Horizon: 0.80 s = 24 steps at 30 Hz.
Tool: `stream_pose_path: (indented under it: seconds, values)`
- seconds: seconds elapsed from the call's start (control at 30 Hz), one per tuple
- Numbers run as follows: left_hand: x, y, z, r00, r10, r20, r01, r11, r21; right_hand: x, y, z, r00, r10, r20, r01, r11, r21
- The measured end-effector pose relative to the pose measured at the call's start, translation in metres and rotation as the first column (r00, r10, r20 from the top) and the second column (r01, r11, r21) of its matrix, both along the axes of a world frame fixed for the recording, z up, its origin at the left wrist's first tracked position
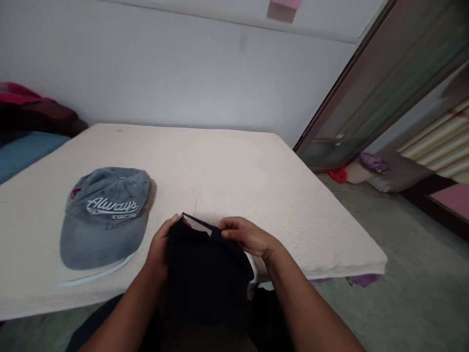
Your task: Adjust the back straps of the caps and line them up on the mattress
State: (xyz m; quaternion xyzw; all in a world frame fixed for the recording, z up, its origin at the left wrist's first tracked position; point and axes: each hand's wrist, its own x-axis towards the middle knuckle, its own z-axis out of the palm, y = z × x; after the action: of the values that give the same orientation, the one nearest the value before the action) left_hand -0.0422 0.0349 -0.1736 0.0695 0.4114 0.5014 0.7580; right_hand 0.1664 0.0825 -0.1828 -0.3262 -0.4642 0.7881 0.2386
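A black cap (208,274) is in both my hands over the near edge of the bed. Its back strap (198,223) runs across a gap at the top, with a small shiny fastening at the left end. My left hand (163,242) is closed on the cap's left side, by that fastening. With thumb and fingers, my right hand (247,235) pinches the strap's right end. To the left, a grey cap (106,215) with white "Always" lettering lies on the bed, its brim towards me. Much of the black cap's lower part is lost in shadow.
The bed has a cream cover (227,166) and stands against a white wall (205,73). A thin pale-blue strip (98,274) lies beside the grey cap's brim. Dark red and blue items (32,142) sit at the far left. Beyond the right edge is grey floor (421,274).
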Motion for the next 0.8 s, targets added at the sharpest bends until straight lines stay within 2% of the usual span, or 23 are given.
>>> stream_pose_path:
  seconds: [0.1, 0.2, 0.33, 0.4, 0.47, 0.53, 0.67, 0.73, 0.8]
  values:
    - [0.001, -0.001, 0.002, 0.994, -0.110, -0.019, 0.110, 0.994, -0.015, 0.005, 0.004, 0.000, 0.956, -0.259, -0.137, 0.249, 0.965, -0.088]
    - [0.004, -0.008, -0.005, 0.982, -0.185, -0.027, 0.186, 0.982, 0.041, 0.012, 0.011, -0.003, 0.841, -0.495, -0.217, 0.478, 0.869, -0.126]
    - [0.009, -0.019, -0.017, 0.951, -0.308, 0.017, 0.305, 0.947, 0.100, 0.017, 0.018, -0.007, 0.769, -0.600, -0.221, 0.580, 0.800, -0.154]
    - [0.011, -0.019, -0.017, 0.957, -0.291, 0.017, 0.287, 0.949, 0.128, 0.018, 0.019, -0.009, 0.754, -0.618, -0.221, 0.598, 0.786, -0.157]
    - [0.011, -0.012, -0.014, 0.987, -0.163, 0.007, 0.162, 0.982, 0.094, 0.018, 0.019, -0.011, 0.761, -0.603, -0.238, 0.583, 0.797, -0.155]
    - [0.008, -0.001, -0.011, 1.000, -0.004, 0.007, 0.003, 0.999, 0.032, 0.021, 0.018, -0.013, 0.798, -0.533, -0.279, 0.511, 0.846, -0.155]
    - [-0.001, 0.025, -0.010, 0.968, 0.242, 0.060, -0.246, 0.967, 0.066, 0.031, 0.011, -0.020, 0.899, -0.295, -0.325, 0.257, 0.954, -0.154]
    - [-0.005, 0.034, -0.012, 0.948, 0.308, 0.082, -0.315, 0.943, 0.104, 0.038, 0.007, -0.024, 0.930, -0.204, -0.305, 0.164, 0.975, -0.153]
    - [-0.007, 0.040, -0.013, 0.940, 0.326, 0.095, -0.336, 0.934, 0.122, 0.046, 0.004, -0.029, 0.952, -0.136, -0.274, 0.094, 0.982, -0.161]
